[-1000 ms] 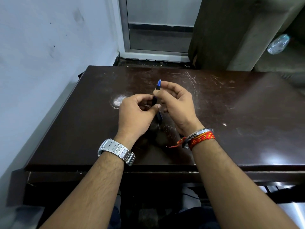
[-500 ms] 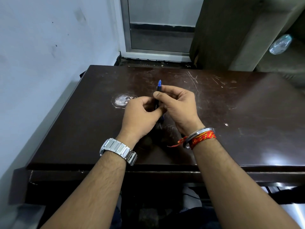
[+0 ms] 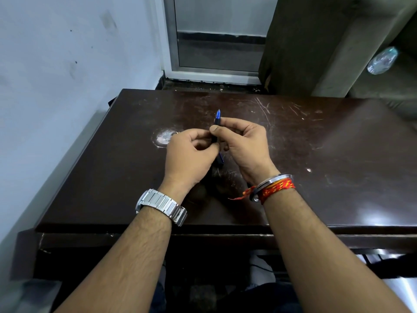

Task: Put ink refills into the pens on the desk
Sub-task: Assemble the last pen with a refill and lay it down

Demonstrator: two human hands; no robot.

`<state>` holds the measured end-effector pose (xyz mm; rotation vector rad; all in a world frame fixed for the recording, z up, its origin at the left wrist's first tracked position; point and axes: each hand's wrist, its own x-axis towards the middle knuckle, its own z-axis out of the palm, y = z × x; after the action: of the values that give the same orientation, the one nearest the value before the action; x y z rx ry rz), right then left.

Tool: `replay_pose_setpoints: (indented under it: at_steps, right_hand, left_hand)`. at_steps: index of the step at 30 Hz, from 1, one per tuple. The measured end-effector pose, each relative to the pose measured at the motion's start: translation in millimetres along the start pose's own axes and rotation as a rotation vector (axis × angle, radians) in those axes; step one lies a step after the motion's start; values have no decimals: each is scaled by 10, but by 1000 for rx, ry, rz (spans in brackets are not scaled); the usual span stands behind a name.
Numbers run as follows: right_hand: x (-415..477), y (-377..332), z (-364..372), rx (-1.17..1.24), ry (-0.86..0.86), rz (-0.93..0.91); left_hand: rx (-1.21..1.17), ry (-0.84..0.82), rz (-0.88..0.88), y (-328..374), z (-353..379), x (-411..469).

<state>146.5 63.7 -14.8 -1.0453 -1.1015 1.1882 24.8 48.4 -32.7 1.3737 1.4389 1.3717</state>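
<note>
On my left a pale blue painted wall (image 3: 56,75) ran along the left edge of the dark brown scratched wooden desk (image 3: 327,154). A worn whitish round patch (image 3: 163,137) marked the desk top left of centre, toward the far edge. Just beside that patch I saw the left hand (image 3: 189,159), a silver metal watch (image 3: 161,205) on its wrist, curled with its fingertips pinched on the middle of the slim dark pen with a blue tip (image 3: 217,132). The pen stood nearly upright above the middle of the desk, blue tip pointing away toward the far edge. The right hand (image 3: 244,145) met the left around the pen, thumb and forefinger gripping the barrel just below the tip; a steel bangle with red-orange thread (image 3: 274,186) circled that wrist. Behind the far edge stood a metal-framed glass door (image 3: 216,41), then a dark curtain (image 3: 304,46).
</note>
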Motion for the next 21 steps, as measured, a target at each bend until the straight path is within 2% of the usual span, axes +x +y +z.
replay_pose_setpoints:
  at_steps: [4,9,21]
  right_hand:
    - [8,9,10,2,-1,-7]
    - [-4,6,3,-2,-12,-14]
    - [12,22,-3,-7,-2,-3]
  left_hand:
    - [27,79,31,-15,-23,7]
    - [-5,10,7,-17,9,3]
    - [40,70,38,-18,6,2]
